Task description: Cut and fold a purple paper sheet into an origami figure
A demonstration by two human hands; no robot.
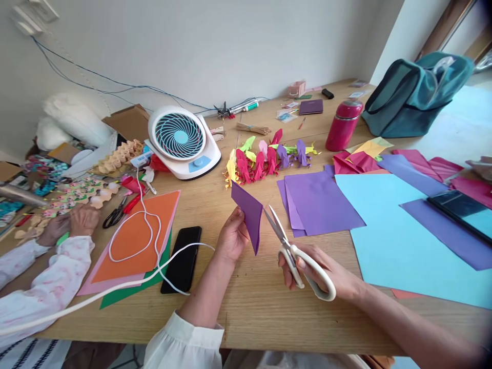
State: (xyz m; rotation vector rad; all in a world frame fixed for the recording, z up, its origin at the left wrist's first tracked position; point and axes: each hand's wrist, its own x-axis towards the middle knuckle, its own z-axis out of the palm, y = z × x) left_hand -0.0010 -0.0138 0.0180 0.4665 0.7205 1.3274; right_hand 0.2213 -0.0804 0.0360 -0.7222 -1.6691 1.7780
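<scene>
In the head view, my left hand (233,234) pinches a folded piece of purple paper (249,212) and holds it up above the wooden table. My right hand (313,269) grips the white handles of a pair of scissors (282,237). The blades are parted a little, point up and to the left, and have their tips just right of the folded paper, seemingly not touching it. Flat purple sheets (323,200) lie behind the scissors. Small folded paper figures (259,161) in red, yellow, green, pink and purple lie beyond my hands.
A fan (180,136) stands at the back left, a red bottle (343,125) and teal bag (407,97) at the back right. A black phone (182,259) and orange paper (134,238) lie left, under a white cable. Light blue paper (384,230) lies right. Another person's hands (82,220) are far left.
</scene>
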